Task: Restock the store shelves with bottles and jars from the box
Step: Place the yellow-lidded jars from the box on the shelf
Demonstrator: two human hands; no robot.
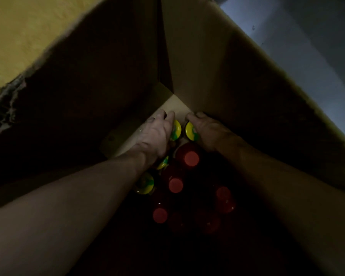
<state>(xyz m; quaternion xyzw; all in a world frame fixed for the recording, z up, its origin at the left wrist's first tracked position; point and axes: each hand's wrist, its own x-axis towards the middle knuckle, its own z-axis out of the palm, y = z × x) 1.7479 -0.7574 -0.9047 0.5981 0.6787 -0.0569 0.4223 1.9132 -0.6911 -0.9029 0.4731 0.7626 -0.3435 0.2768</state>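
I look down into a deep, dark cardboard box [217,80]. At its far corner stand two jars with yellow-and-green lids. My left hand [155,132] grips the left jar [176,130], its fingers curled over the lid's far rim. The right jar [191,130] is gripped the same way by my right hand [207,130]. Nearer to me stand several red-capped bottles [190,158], and two more yellow-lidded jars [144,183] sit partly under my left forearm.
The box walls rise steeply on all sides around both arms. A bare patch of the box floor [127,140] shows left of my left hand. A yellow surface [28,32] lies outside at upper left, grey floor [307,56] at upper right.
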